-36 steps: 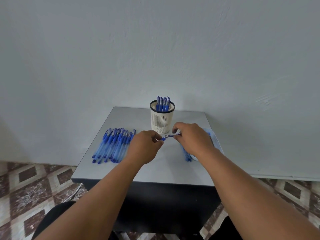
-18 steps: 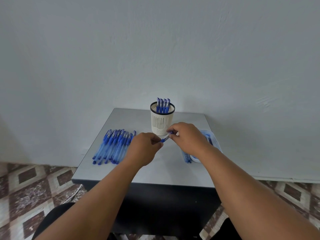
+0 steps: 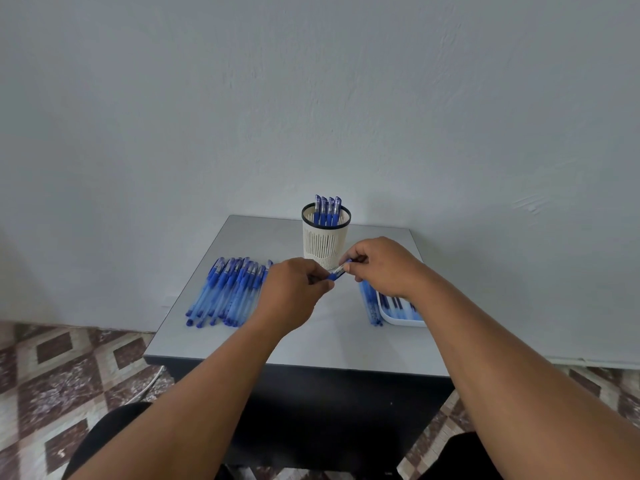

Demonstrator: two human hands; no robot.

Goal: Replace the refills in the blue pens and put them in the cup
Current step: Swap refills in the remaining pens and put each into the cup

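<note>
While both hands meet just in front of the cup (image 3: 325,242), they've got one blue pen (image 3: 337,271) caught between them, held above the table (image 3: 242,341). Left hand (image 3: 294,289) has its fingers curled around the lower end of the pen, right hand (image 3: 381,266) pinches the upper end with thumb and fingertips. Pen sits tilted, rising toward the right hand. Can't tell if it's apart or screwed together, the fingers cover too much.

Cup is a white slotted thing with a dark rim, four blue pens standing upright in it (image 3: 327,211). Off to the left lies a row of blue pens (image 3: 225,292) flat on the table. On the right there's a white tray (image 3: 398,317) with more pieces inside, and a few blue ones lying just beside its left edge (image 3: 369,304).
</note>
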